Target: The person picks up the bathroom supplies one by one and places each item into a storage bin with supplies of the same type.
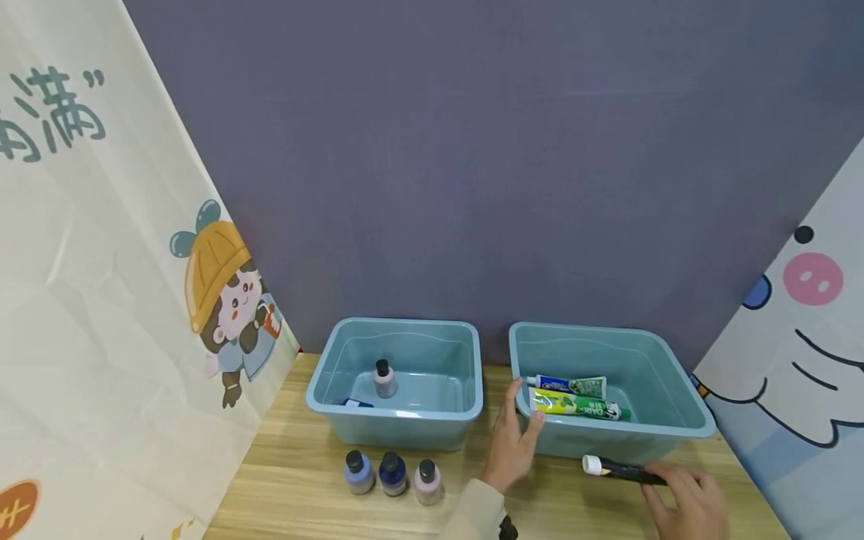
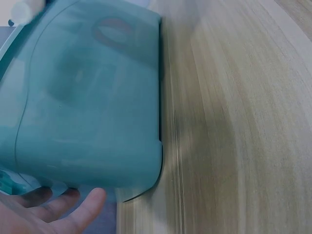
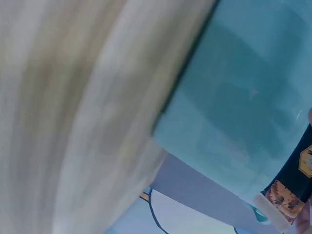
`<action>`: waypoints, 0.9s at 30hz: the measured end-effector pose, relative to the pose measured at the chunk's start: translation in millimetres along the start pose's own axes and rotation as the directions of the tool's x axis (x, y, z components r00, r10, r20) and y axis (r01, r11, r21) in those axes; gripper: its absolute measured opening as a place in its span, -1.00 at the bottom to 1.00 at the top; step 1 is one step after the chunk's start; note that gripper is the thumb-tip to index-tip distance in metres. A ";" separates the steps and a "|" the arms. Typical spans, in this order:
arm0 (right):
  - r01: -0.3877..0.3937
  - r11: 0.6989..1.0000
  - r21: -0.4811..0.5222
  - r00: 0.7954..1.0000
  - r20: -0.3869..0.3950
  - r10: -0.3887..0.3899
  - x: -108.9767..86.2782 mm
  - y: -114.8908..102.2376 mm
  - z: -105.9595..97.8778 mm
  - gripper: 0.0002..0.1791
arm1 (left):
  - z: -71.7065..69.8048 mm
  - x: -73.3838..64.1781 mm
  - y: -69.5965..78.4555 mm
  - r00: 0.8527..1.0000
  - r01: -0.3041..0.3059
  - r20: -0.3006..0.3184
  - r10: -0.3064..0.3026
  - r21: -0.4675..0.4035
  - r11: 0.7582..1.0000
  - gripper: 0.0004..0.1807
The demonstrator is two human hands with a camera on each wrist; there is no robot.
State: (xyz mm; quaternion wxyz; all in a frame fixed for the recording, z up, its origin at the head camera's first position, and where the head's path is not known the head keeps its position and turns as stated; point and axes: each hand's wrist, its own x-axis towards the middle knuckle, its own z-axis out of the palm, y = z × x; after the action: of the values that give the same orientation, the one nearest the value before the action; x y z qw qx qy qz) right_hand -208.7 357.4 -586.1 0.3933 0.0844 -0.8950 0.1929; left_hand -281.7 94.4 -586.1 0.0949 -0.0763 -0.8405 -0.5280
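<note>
My right hand pinches a black toothpaste tube with a white cap, just in front of the right blue bin. In the right wrist view the tube shows an orange picture near its cap; most of that hand lies outside the view. My left hand touches the left front corner of the same bin, fingers fairly straight and thumb near the front rim. The left wrist view shows its fingers against the bin wall. Inside lie a green-yellow toothpaste tube and a blue-and-green one.
A second blue bin stands to the left, holding a small black-capped bottle and a dark blue item. Before it stand a light blue bottle, a dark blue bottle and a pink bottle. Printed walls enclose the wooden table.
</note>
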 end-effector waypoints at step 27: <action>0.150 0.983 0.101 0.946 -0.303 -0.113 51.5 -4.4 -17.9 -0.15 | -0.4 0.3 0.9 1.000 0.002 0.016 -0.002 -0.008 1.000 -0.32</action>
State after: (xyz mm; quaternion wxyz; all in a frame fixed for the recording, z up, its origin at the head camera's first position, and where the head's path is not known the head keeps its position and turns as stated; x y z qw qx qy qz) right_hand -230.2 360.8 -535.9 0.5290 0.1382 -0.8047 0.2314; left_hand -281.7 94.4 -585.1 0.0874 -0.0800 -0.8391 -0.5309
